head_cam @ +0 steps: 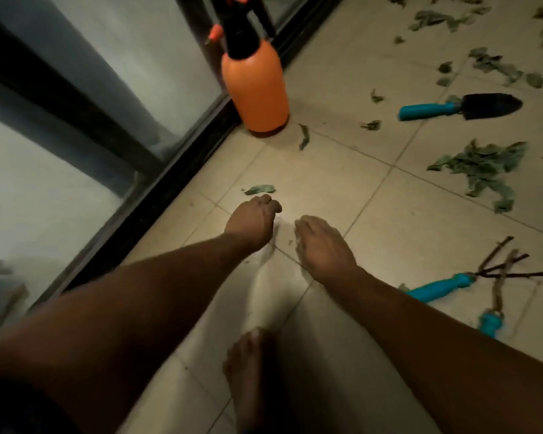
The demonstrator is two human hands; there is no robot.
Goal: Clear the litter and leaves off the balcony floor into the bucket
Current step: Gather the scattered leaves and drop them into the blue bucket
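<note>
Green leaves litter the pale tile floor: a single leaf (259,189) just beyond my left hand, a curled one (303,136) by the sprayer, a large heap (480,170) to the right and more scattered leaves (496,65) at the far right. My left hand (253,220) is low over the tiles with its fingers curled under; anything inside them is hidden. Beside it, my right hand (323,242) lies palm down with the fingers stretched out over the floor. No bucket is in view.
An orange pressure sprayer (256,86) stands against the dark door track (157,189) and glass on the left. A blue-handled trowel (461,106), a hand rake (470,281) and another blue-handled tool (491,322) lie on the right. My bare foot (251,371) is below the hands.
</note>
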